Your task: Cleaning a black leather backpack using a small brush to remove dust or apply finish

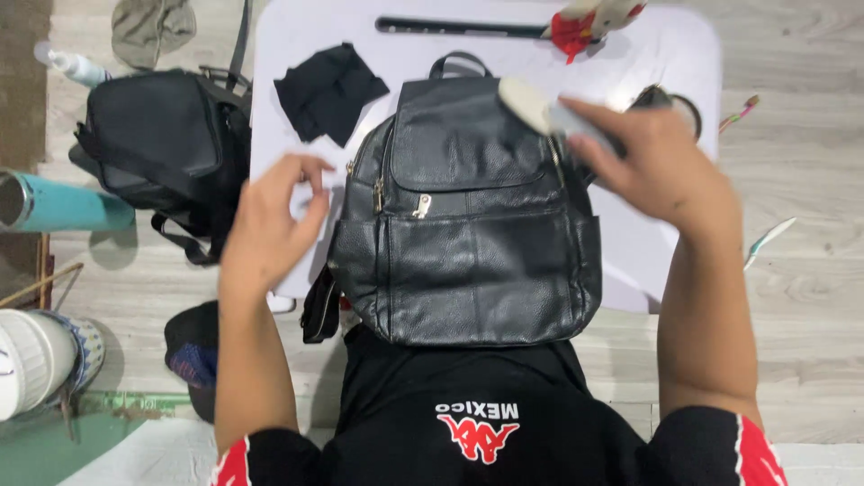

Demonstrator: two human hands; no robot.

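- Far left, on the floor: a white jar (27,360), a teal bottle (58,203) lying on its side, and a second black bag (162,144) against the desk edge.
- The white desk (279,144) carries a folded black cloth (328,90) near its back left.
- The left hand (270,225) hovers just left of the backpack, fingers loosely curled, gripping nothing.
- The black leather backpack (468,216) lies in the middle of the desk, front pocket up, its lower end hanging over the near edge toward the person.
- The right hand (652,162) is closed around a pale brush (531,103), whose head rests on the backpack's top right.
- At the desk's back lie a black rod (450,27) and a red-and-white rag (585,22).
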